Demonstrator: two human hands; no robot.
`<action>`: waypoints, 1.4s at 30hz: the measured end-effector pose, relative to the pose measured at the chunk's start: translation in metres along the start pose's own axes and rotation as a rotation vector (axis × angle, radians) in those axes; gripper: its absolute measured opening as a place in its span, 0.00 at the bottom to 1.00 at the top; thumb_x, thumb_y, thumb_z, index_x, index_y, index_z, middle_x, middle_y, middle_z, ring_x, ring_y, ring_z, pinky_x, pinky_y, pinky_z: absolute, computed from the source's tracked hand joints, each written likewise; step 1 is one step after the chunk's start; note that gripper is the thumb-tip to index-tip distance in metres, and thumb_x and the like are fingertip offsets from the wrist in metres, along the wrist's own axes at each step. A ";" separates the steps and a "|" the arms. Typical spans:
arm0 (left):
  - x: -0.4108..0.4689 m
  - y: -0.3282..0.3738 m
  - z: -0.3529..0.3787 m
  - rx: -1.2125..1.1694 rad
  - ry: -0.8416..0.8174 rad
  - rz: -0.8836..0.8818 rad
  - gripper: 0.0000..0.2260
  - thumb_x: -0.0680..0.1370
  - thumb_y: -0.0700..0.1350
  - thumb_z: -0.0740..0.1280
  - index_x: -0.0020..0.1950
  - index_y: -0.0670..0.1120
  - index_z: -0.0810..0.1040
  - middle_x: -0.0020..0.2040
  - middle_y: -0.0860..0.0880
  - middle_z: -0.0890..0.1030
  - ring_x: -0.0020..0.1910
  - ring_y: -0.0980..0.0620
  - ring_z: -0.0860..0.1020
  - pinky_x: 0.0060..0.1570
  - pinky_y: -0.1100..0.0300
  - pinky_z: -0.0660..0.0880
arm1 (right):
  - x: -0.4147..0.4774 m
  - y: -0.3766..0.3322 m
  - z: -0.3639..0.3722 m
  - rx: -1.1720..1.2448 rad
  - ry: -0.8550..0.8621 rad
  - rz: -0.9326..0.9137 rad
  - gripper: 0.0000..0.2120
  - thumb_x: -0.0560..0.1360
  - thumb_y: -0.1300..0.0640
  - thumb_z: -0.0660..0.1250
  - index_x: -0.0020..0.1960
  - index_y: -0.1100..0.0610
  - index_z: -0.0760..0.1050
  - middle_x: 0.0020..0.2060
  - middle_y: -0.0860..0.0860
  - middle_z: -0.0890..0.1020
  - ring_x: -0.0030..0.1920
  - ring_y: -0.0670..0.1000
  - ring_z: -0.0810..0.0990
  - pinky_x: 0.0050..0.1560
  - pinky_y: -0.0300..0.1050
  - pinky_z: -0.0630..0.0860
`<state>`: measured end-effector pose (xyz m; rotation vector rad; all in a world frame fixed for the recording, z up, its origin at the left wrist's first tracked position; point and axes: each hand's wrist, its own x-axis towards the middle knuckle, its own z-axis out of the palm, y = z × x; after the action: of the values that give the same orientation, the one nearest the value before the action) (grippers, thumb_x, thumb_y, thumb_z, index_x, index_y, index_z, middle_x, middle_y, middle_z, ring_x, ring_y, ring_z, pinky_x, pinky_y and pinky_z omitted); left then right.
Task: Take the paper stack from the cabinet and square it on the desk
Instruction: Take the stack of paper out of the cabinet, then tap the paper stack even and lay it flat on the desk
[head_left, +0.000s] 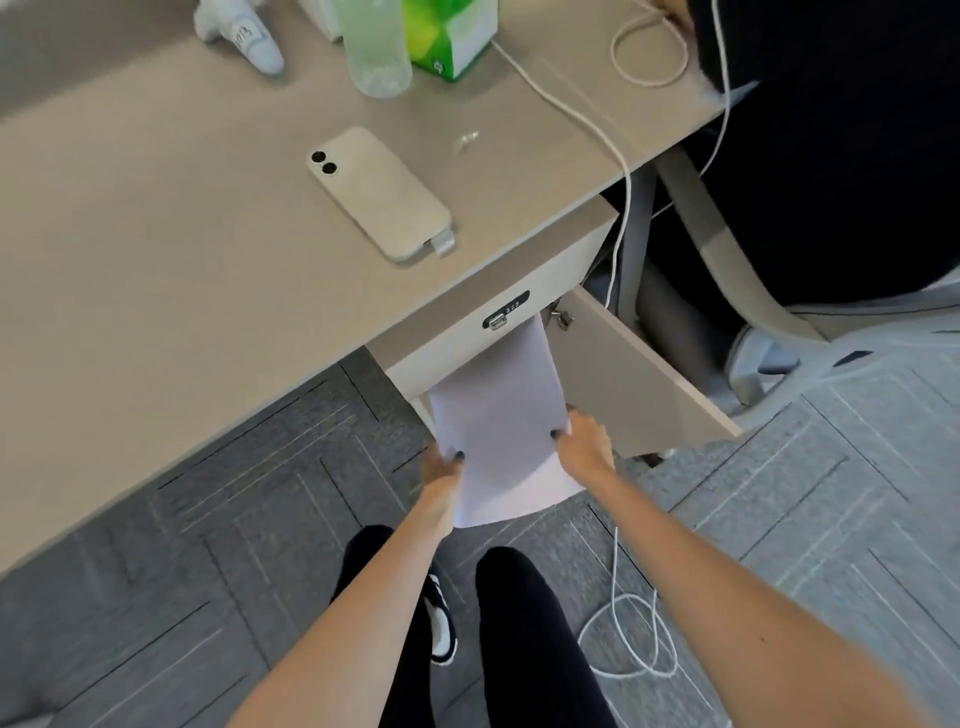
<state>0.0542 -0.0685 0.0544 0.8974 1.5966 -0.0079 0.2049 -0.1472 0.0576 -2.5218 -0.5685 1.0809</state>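
Observation:
A white paper stack sticks out of the cabinet under the desk, with its far end still inside the opening. My left hand grips the stack's left edge with the thumb on top. My right hand holds its right edge. The cabinet door stands swung open to the right of the stack.
On the desk lie a beige phone, a clear bottle, a green tissue box and a white cable. A grey office chair stands to the right. More cable loops on the carpet by my legs.

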 end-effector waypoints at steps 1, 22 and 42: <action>-0.018 -0.003 -0.004 -0.050 -0.010 -0.065 0.19 0.82 0.40 0.59 0.72 0.38 0.66 0.70 0.42 0.71 0.67 0.42 0.72 0.62 0.51 0.69 | -0.017 0.003 -0.005 -0.003 -0.009 0.004 0.17 0.75 0.63 0.61 0.64 0.60 0.73 0.59 0.62 0.79 0.59 0.66 0.77 0.56 0.55 0.74; -0.275 -0.029 -0.090 -0.247 -0.204 0.193 0.20 0.76 0.33 0.67 0.68 0.42 0.71 0.64 0.43 0.78 0.58 0.43 0.78 0.58 0.49 0.76 | -0.277 0.010 -0.139 0.424 0.033 -0.164 0.17 0.78 0.63 0.61 0.66 0.60 0.71 0.52 0.51 0.77 0.54 0.55 0.75 0.52 0.48 0.70; -0.333 0.088 -0.305 -0.589 -0.092 0.630 0.32 0.69 0.32 0.66 0.72 0.48 0.68 0.66 0.46 0.78 0.63 0.42 0.77 0.55 0.47 0.77 | -0.286 -0.260 -0.133 0.575 -0.250 -0.679 0.17 0.76 0.66 0.61 0.65 0.60 0.72 0.57 0.55 0.80 0.56 0.56 0.78 0.59 0.53 0.76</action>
<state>-0.1690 -0.0383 0.4554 0.8695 1.0774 0.8091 0.0644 -0.0812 0.4357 -1.5386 -0.9310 1.0830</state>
